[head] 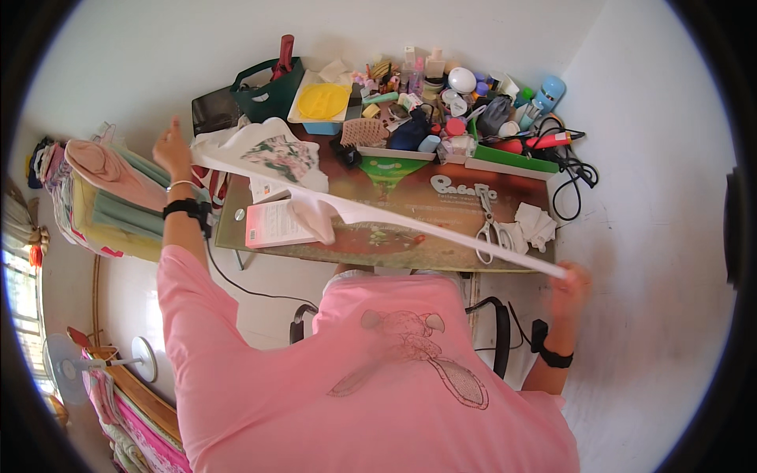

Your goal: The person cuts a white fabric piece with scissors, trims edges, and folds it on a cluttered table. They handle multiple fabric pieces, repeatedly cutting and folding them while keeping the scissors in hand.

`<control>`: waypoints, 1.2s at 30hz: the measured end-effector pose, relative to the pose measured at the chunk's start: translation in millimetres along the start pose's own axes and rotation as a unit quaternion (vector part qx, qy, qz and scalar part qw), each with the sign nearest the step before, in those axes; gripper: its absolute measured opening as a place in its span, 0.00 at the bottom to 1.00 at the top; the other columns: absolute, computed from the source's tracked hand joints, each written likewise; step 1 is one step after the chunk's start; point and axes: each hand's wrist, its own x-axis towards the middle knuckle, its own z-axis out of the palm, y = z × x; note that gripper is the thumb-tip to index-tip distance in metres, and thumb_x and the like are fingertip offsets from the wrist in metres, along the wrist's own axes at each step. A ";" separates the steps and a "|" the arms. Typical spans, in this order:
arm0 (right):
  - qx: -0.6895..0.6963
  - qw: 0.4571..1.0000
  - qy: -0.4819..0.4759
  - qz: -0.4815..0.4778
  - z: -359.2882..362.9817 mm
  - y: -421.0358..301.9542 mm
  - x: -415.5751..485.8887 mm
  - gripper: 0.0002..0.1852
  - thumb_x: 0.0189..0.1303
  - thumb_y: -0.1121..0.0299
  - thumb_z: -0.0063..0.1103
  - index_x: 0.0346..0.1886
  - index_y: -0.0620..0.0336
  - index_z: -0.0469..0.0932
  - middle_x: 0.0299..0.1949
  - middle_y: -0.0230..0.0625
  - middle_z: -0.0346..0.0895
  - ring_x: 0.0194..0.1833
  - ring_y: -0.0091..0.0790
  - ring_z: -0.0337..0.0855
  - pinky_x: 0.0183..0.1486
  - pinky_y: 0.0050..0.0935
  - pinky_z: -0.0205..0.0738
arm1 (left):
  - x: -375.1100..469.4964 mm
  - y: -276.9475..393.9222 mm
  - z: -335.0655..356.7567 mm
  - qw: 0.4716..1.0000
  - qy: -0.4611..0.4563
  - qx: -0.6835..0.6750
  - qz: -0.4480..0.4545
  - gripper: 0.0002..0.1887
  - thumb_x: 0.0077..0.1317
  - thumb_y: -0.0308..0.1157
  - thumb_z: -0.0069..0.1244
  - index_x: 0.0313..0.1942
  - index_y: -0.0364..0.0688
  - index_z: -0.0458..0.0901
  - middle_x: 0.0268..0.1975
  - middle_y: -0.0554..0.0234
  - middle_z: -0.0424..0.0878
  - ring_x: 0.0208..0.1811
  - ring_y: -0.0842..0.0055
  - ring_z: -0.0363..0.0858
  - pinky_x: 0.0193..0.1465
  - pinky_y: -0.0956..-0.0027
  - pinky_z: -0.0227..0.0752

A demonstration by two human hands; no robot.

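Note:
A white cloth with a pink and green floral print (282, 152) is stretched slantwise above the desk, its near edge pulled into a narrow taut strip. My left hand (171, 148) grips one end at the upper left, raised beyond the desk's left side. At the lower right, past the desk's front corner, my right hand (571, 288) holds the other end and looks blurred. Part of the cloth hangs in a fold over a pink and white box (269, 227). White-handled scissors (489, 227) lie on the desk under the strip, beside crumpled white pieces (537, 226).
Cosmetics, a hairbrush (364, 132) and bottles crowd the back of the glass-topped desk (408, 192). A dark green bag (269, 94) stands at the back left. Black cords (571, 171) hang over the right edge. Folded textiles (121, 189) are stacked at the left; a fan (70, 369) is lower left.

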 end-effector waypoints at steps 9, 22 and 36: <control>-0.052 0.978 0.168 0.109 -69.5 7.1 51.8 0.12 0.66 0.66 0.56 0.26 0.57 0.69 0.18 0.19 0.54 0.20 0.14 0.51 0.23 0.19 0.44 | 120.1 -138.7 -75.4 0.975 0.043 0.216 0.005 0.18 0.71 0.47 0.47 0.44 0.44 0.88 0.39 0.50 0.86 0.41 0.58 0.83 0.41 0.55 0.74; -0.491 0.867 -0.068 0.041 19.1 96.8 116.8 0.13 0.67 0.63 0.57 0.31 0.63 0.76 0.24 0.30 0.71 0.26 0.28 0.73 0.30 0.26 0.66 | -143.5 44.1 87.6 0.891 -0.328 -0.010 0.314 0.16 0.58 0.39 0.62 0.42 0.41 0.81 0.45 0.52 0.80 0.46 0.55 0.78 0.49 0.57 0.73; -0.313 0.848 -0.415 -0.105 236.4 242.1 95.3 0.11 0.61 0.65 0.61 0.40 0.62 0.81 0.39 0.43 0.80 0.41 0.45 0.80 0.42 0.38 0.72 | -268.7 132.3 75.1 0.553 -0.778 -0.294 0.050 0.10 0.64 0.33 0.58 0.34 0.35 0.79 0.28 0.67 0.76 0.31 0.86 0.70 0.34 0.75 0.67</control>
